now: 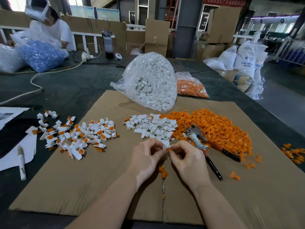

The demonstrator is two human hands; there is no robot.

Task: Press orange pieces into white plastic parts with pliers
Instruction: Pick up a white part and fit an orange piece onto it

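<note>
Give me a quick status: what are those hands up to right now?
Left hand pinches white part; right hand pinches orange piece against it. Pliers lie idle, right. Nothing blocking.

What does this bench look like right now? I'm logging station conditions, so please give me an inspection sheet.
Surface: brown cardboard sheet on a dark table.
Job's things: loose white parts; orange pieces; assembled parts at left; pliers lying beside the orange pile; bag of white parts; bag of orange pieces.
Clutter: marker on white paper; stray orange bits.
Grips: left hand pinches a white part; right hand pinches an orange piece against it.
Cables: white cord from a power strip.
Surroundings: another person, water bottle, cardboard boxes, sacks.
</note>
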